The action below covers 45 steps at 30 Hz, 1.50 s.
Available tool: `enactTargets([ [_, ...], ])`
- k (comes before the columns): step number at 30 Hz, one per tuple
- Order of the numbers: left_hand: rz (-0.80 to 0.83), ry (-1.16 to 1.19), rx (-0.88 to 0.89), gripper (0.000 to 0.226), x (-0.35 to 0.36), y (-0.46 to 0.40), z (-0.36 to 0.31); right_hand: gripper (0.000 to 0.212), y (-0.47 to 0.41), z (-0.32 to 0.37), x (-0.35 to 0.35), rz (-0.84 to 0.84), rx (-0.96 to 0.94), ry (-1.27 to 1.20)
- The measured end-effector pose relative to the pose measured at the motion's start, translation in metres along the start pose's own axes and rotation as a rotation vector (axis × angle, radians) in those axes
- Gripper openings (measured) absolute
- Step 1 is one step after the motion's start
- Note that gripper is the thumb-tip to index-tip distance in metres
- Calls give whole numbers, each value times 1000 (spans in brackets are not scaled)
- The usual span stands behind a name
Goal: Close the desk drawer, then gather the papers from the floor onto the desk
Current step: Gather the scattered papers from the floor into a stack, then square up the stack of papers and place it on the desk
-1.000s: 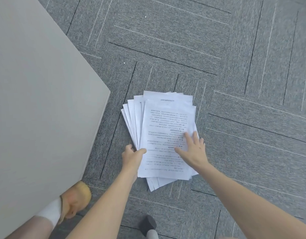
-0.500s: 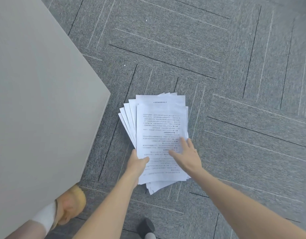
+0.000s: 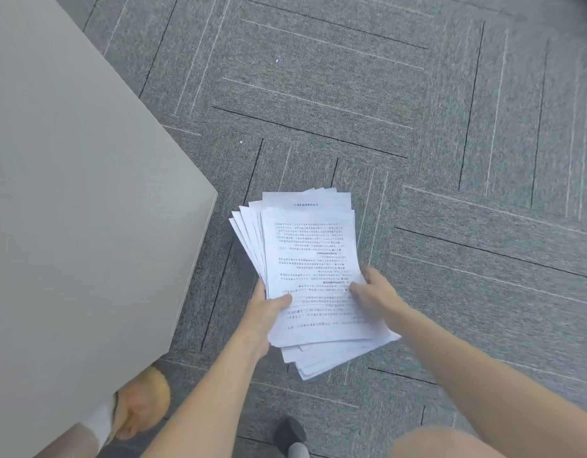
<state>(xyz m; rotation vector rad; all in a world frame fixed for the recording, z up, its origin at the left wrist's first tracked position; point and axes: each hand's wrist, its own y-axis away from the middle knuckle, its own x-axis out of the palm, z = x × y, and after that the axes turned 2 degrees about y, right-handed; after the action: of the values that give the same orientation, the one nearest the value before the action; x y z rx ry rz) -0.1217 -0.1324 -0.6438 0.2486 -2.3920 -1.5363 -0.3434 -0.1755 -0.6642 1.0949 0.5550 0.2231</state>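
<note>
A fanned stack of white printed papers (image 3: pixel 310 246) sits low over the grey carpet, just right of the desk corner. My left hand (image 3: pixel 264 312) grips the stack's lower left edge, thumb on top of the top sheet. My right hand (image 3: pixel 373 290) holds the lower right edge, thumb pressed on the top sheet and fingers curled around the side. The near ends of the sheets splay out below my hands. The pale grey desk top (image 3: pixel 70 209) fills the left side. No drawer shows in this view.
Grey carpet tiles (image 3: pixel 417 127) with dark and light lines cover the floor. My foot in a yellow slipper and white sock (image 3: pixel 140 408) pokes out from under the desk edge. A dark chair caster (image 3: pixel 290 434) stands at the bottom centre.
My right hand slid from lying flat on the top sheet to gripping the right edge. The stack has drawn together and tilted toward me; the view has shifted slightly.
</note>
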Motion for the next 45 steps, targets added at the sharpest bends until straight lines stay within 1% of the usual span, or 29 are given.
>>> enactTargets([
  [2, 25, 13, 2, 44, 0, 11, -8, 41, 6, 5, -4, 6, 32, -5],
  [4, 41, 34, 16, 41, -1, 23, -19, 28, 13, 10, -9, 11, 74, -96],
  [7, 76, 43, 60, 41, 1, 45, -38, 24, 31, 25, -25, -5, 76, -239],
  [10, 98, 71, 71, 45, 7, 66, -56, 20, 55, 46, -40, -16, 16, -312],
  [14, 120, 58, 162, 34, 21, 109, -96, 17, 99, 79, -62, -65, -148, -366],
  [17, 133, 38, 264, 33, 30, 145, -130, 16, 133, 106, -82, -98, -263, -446],
  [20, 144, 20, 375, 34, 37, 184, -161, 14, 171, 134, -99, -102, -374, -488],
  [25, 152, -75, 491, 21, 47, 256, -202, 16, 237, 169, -124, -105, -550, -534],
  [30, 63, -144, 643, 17, 53, 332, -235, 19, 310, 203, -145, -70, -737, -587],
  [34, 8, -157, 786, 24, 54, 402, -258, 17, 372, 234, -160, -48, -869, -602],
  [37, -32, -180, 914, 22, 54, 458, -271, 19, 426, 255, -169, -15, -967, -604],
  [39, -55, -189, 994, 17, 52, 497, -277, 17, 462, 264, -172, -12, -1035, -588],
  [45, -170, -210, 1176, 16, 32, 609, -277, 15, 571, 283, -169, 22, -1232, -557],
])
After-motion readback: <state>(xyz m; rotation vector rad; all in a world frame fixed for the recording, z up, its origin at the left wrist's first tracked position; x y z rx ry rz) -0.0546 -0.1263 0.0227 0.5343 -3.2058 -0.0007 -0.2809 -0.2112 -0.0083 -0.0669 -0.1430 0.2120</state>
